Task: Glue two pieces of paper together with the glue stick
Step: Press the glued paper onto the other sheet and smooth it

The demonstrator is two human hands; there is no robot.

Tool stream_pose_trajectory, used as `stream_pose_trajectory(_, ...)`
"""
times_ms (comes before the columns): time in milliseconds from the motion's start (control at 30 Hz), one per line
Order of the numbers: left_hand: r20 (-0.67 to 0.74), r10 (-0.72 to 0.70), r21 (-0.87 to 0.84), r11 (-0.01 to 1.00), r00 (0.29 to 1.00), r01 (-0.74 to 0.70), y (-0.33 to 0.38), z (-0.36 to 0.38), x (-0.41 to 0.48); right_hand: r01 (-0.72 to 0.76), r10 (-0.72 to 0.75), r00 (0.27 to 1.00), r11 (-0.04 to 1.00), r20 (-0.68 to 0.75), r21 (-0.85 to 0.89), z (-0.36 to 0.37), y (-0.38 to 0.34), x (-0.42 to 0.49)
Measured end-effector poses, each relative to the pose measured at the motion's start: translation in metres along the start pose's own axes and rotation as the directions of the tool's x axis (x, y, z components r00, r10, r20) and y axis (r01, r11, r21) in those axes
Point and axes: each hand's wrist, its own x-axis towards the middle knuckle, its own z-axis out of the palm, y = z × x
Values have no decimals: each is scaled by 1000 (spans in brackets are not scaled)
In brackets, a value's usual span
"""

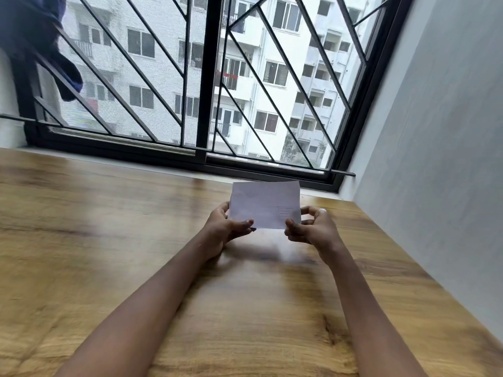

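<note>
White paper (265, 204): small white rectangular sheet, held up off the tabletop with its bottom edge nearest the camera and its top edge toward the window. Honestly can't tell if it's one sheet or two stacked, the edges are too smeared.
Faint print (288, 212): pale boxy mark near the sheet's lower right corner, totally unreadable.
Left hand (220, 229): pinching the lower left corner. Thumb lies on the near face, and the other fingers go behind the sheet, so they're mostly hidden.
Right hand (313, 227): pinching the lower right corner, thumb in front, other fingers curled just beside the right edge.
White bit (322, 210): tiny pale thing poking up at the right hand's fingertips, too small and blurry to say what it is.
Paper vs grip: the sheet sits between the two hands. Both grips are down at the bottom corners and most of the sheet stands above the thumbs.
Wooden table (109, 240): brown wood-grain top, motion-blurred, with a bright glare patch under the hands.
Forearms: both run off the bottom edge.
Background: black-framed window (206, 77) with diagonal bars. A dark blue cloth (40, 36) at top left is cut off by the frame. A plain grey wall (435, 131) is on the right.
</note>
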Motion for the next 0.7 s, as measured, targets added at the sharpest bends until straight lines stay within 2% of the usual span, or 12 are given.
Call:
stream_pose_trajectory(100, -22, 22, 30, 999, 1000, -22, -2, 1, 0, 1, -1, 1000, 1000, -6, 26, 2, -1, -1)
stream_pose_trajectory(267, -55, 30, -19, 999, 998, -31, -1, 0, 0, 32, -27, 997, 997, -67, 76, 8, -1, -4)
stream_pose_trajectory(367, -81, 66, -69, 995, 995, -71, 0, 0, 1, -28, 46, 997, 964, -64, 265, 17, 0, -4)
stream_pose_trajectory(467, -88, 120, -126, 983, 989, -131, -1, 5, 1, -102, 121, 993, 869, -8, 484, 35, 5, -7)
stream_pose_trajectory(533, -73, 149, -113, 981, 986, -156, -5, 9, 0, -93, 104, 995, 865, 6, 494, 48, 10, -9)
stream_pose_trajectory(700, -33, 192, -32, 981, 981, -194, -9, 12, -3, 22, 17, 996, 896, -84, 444, 59, 11, -14)
